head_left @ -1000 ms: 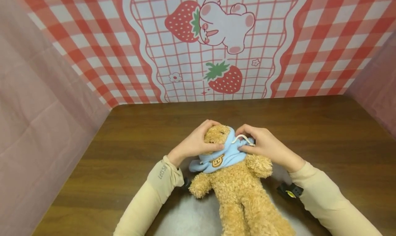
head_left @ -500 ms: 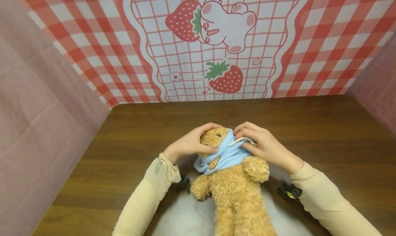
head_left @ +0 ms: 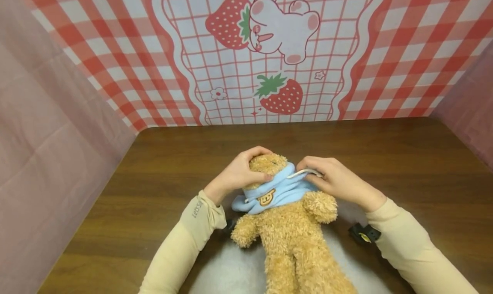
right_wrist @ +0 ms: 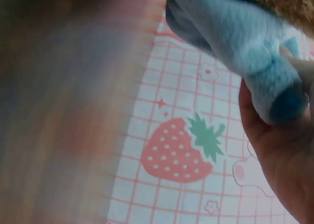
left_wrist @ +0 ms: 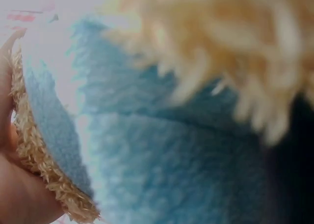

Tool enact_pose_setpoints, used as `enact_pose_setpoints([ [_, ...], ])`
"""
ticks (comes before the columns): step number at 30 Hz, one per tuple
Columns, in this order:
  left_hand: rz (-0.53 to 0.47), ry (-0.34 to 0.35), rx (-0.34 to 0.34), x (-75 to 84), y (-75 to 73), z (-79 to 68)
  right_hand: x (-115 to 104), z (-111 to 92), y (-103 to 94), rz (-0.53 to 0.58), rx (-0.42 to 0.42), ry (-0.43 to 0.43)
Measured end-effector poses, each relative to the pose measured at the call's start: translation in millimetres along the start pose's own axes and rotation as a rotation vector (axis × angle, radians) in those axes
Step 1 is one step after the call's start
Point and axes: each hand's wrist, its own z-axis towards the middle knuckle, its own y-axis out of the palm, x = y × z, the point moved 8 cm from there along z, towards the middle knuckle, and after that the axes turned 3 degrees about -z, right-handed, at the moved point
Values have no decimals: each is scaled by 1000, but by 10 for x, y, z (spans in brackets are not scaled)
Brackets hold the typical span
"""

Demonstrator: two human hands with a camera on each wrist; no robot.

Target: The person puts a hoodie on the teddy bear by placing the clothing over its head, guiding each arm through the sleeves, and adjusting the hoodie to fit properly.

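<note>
A tan plush teddy bear [head_left: 289,230] lies on its back with its head away from me. Bunched round its neck and lower face is a light blue doll hoodie [head_left: 286,194] with a small bear patch; the arms and belly lie outside it. My left hand [head_left: 236,174] grips the head from the left, thumb at the hoodie's edge. At the right shoulder my right hand [head_left: 340,182] pinches the hoodie, beside a white cord [head_left: 302,173]. The right wrist view shows a short blue sleeve [right_wrist: 274,87] held between fingers and thumb. Blue fleece [left_wrist: 147,160] fills the left wrist view.
A brown wooden table [head_left: 161,165] bears everything, with a grey patch [head_left: 231,264] of its surface under the bear. Behind stands a red-and-white checked cloth [head_left: 154,50] with strawberries. Pink curtains [head_left: 57,114] hang at both sides.
The bear has rocked left and right between the hands, its legs swinging left and then partly back. The right hand has drawn slightly right with the hoodie; both hands keep their hold.
</note>
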Motion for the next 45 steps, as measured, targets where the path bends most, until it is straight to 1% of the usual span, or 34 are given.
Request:
enact_pose_setpoints([
  [4, -26, -22, 21, -3, -16, 4, 32, -17, -4, 52, -93, 65],
  [6, -44, -38, 27, -15, -19, 11, 38, -27, -5, 73, -126, 78],
  [8, -69, -53, 48, -30, -42, 16, 37, -34, -2, 81, -142, 70],
  [11, -123, -64, 103, -52, -119, 13, 46, -49, 19, 101, -149, 63],
  [14, -127, -65, 133, -67, -181, 8, 53, -63, 72, 118, -176, 56],
  [16, -115, -68, 125, -86, -188, 15, 52, -69, 109, 131, -206, 54],
  [19, -91, -73, 93, -116, -157, 33, 59, -92, 160, 163, -275, 77],
  [22, -59, -36, 51, -95, -101, 42, 92, -140, 194, 255, -340, 128],
  [24, -19, 12, 22, -49, -61, 31, 122, -162, 193, 342, -349, 154],
  [26, 14, 71, 8, 17, -34, 7, 170, -160, 160, 437, -303, 175],
  [28, 47, 125, 5, 81, -21, -17, 224, -135, 110, 501, -222, 183],
  [30, 54, 171, 1, 136, -11, -38, 271, -109, 71, 504, -134, 186],
  [32, 53, 209, -14, 185, 10, -52, 300, -91, 60, 473, -68, 187],
  [35, 45, 249, -44, 231, 46, -67, 275, -65, 63, 390, -3, 141],
  [38, 44, 267, -79, 246, 91, -81, 200, -30, 37, 277, 61, 46],
  [42, 47, 257, -116, 234, 158, -84, 79, -7, -12, 47, 138, -89],
  [45, 48, 236, -123, 221, 190, -80, -2, -4, -41, -90, 179, -167],
])
